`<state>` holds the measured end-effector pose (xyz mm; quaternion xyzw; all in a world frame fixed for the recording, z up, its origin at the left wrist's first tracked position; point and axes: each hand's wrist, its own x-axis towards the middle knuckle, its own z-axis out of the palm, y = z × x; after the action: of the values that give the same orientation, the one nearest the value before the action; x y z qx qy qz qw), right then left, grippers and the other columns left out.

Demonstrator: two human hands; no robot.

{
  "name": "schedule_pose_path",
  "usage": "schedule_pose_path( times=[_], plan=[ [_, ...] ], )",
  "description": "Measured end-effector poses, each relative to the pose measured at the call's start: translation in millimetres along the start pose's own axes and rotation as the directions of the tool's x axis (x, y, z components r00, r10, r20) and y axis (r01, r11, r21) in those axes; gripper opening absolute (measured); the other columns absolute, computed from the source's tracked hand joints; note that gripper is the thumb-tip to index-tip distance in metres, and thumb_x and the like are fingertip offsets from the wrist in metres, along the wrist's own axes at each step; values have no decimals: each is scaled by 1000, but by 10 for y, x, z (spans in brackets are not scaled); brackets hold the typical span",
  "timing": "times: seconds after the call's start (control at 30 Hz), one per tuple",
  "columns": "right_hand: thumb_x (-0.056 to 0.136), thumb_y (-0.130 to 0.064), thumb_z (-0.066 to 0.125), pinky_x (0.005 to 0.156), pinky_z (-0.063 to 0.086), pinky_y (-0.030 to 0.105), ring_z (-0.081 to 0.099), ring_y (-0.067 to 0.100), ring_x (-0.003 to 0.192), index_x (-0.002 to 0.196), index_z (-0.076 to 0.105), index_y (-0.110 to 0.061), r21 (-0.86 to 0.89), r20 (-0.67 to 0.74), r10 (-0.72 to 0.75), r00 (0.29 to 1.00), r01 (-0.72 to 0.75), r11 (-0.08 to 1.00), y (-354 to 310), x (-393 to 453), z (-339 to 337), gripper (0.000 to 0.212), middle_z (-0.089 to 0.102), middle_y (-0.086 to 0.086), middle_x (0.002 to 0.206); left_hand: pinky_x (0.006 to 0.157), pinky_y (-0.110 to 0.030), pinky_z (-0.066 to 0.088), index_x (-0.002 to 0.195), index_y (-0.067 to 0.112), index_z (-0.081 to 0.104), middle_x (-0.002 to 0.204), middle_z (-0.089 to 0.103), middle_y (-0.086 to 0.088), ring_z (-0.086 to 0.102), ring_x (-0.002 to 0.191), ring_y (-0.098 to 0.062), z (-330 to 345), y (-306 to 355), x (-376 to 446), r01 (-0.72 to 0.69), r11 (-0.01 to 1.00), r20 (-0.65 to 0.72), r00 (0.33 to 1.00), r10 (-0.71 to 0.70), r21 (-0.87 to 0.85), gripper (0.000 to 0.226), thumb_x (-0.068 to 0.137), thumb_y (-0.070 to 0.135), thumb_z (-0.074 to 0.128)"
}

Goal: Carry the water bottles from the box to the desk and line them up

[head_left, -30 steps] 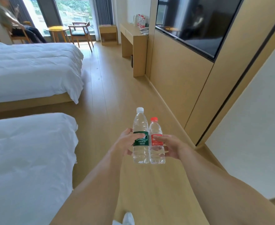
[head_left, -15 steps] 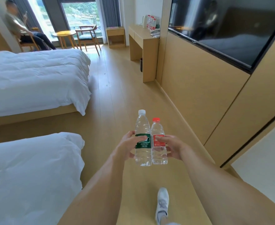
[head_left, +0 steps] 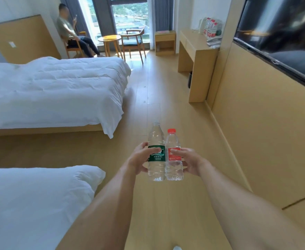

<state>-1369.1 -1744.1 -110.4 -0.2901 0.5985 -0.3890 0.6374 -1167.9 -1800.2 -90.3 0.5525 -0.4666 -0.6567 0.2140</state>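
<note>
We hold two upright bottles side by side, touching: left hand (head_left: pixel 139 159) grips green-label bottle (head_left: pixel 156 156), right hand (head_left: pixel 191 162) grips red-cap bottle (head_left: pixel 174 157). Desk (head_left: pixel 196 46) far ahead with bottles (head_left: pixel 211 28) on it; beds (head_left: pixel 54 87) to our left.

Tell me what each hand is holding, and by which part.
The left hand grips the green-labelled water bottle around its label; the right hand grips the red-capped water bottle around its red label. Both are upright, side by side.

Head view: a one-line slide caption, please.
Left hand and right hand carry a green-label bottle and a red-label bottle upright toward the desk.
</note>
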Motion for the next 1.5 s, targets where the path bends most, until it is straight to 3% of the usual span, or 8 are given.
schedule_pose_path(
  times=[0.07, 0.2, 0.47, 0.63, 0.8, 1.0, 1.23, 1.5],
  plan=[
    [85, -28, 78, 82, 59, 48, 74, 25, 83, 118, 69, -12, -9, 13, 6, 1000, -6, 1000, -212, 248, -72, 37, 77, 9, 99, 90, -66, 53, 129, 24, 55, 117, 70, -9, 65, 112, -29, -7, 174, 220, 4, 1000, -15, 1000, -5, -18, 50, 85, 23, 78],
    [85, -27, 78, 95, 53, 57, 72, 27, 86, 118, 68, -12, -23, 24, 11, 1000, -11, 1000, -560, 733, -188, 37, 77, 11, 102, 86, -62, 56, 132, 23, 53, 118, 69, -10, 66, 110, -27, -49, 490, 704, 10, 998, -11, 1000, -11, -61, 53, 85, 21, 77],
    [86, -27, 77, 94, 53, 57, 72, 27, 88, 117, 68, -11, -41, -28, 12, 1000, -13, 999, -1205, 1841, -419, 35, 77, 10, 100, 89, -66, 53, 135, 23, 50, 120, 67, -11, 64, 113, -30, -218, 1066, 1973, 20, 998, 62, 998, -17, -60, 55, 86, 19, 76],
    [88, -28, 76, 83, 54, 47, 71, 23, 80, 118, 67, -11, -36, -101, 16, 995, -19, 999, -1749, 2682, -496, 36, 76, 6, 93, 85, -65, 54, 136, 25, 49, 118, 68, -11, 65, 110, -30, -424, 1607, 2957, 13, 999, 124, 992, -6, -52, 57, 86, 19, 77],
    [87, -30, 76, 94, 52, 56, 73, 23, 83, 115, 69, -13, -6, -129, 9, 992, -10, 1000, -2341, 3467, -489, 33, 77, 7, 94, 87, -68, 52, 133, 26, 52, 117, 69, -9, 65, 110, -30, -725, 2245, 3820, -2, 1000, 165, 986, 7, -30, 55, 85, 18, 77],
    [86, -31, 77, 82, 55, 46, 73, 20, 79, 115, 68, -15, 12, -165, -5, 986, 7, 1000, -2942, 4237, -544, 35, 77, 5, 93, 88, -70, 51, 135, 25, 49, 119, 68, -12, 65, 110, -32, -945, 2838, 4639, -22, 1000, 197, 980, 22, -5, 57, 86, 18, 77],
    [85, -32, 78, 76, 55, 43, 74, 20, 80, 117, 68, -15, 9, -152, -2, 988, 4, 1000, -3500, 5274, -741, 38, 78, 6, 95, 90, -72, 49, 139, 23, 46, 120, 68, -14, 65, 111, -34, -1102, 3370, 5578, -22, 1000, 164, 986, 19, 15, 61, 87, 17, 77],
    [84, -33, 79, 83, 56, 48, 74, 23, 85, 118, 67, -14, -16, -49, -6, 999, 5, 1000, -4389, 6816, -1059, 41, 77, 8, 100, 89, -69, 51, 138, 22, 47, 120, 67, -16, 66, 110, -35, -1267, 4217, 6924, -29, 1000, 68, 997, 28, 12, 56, 89, 16, 74]
  ],
)
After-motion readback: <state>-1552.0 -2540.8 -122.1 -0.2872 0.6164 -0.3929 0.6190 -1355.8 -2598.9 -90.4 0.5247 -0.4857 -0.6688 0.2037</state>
